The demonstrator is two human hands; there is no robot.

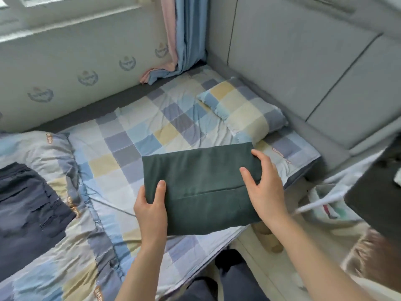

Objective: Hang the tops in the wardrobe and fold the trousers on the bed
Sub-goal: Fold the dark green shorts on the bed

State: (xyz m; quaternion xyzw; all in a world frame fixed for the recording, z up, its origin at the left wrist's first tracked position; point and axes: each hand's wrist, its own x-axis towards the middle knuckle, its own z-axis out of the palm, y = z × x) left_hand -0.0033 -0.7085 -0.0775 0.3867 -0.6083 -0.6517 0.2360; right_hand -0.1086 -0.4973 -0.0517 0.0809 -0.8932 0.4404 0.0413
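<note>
Folded dark green trousers point(201, 183) form a neat rectangle at the near edge of the bed point(134, 135), which has a checked sheet. My left hand point(150, 210) grips the rectangle's left end, thumb on top and fingers underneath. My right hand point(264, 187) holds its right end, thumb on top and fingers wrapped round the edge. A dark navy garment point(28, 205) lies flat on the rumpled quilt at the left. No wardrobe is in view.
A checked pillow point(243, 109) lies at the head of the bed against the grey padded headboard point(303, 61). Pink and blue curtains point(182, 38) hang in the far corner. A laundry bag with white handles point(329, 205) and a dark piece of furniture point(377, 187) stand to the right.
</note>
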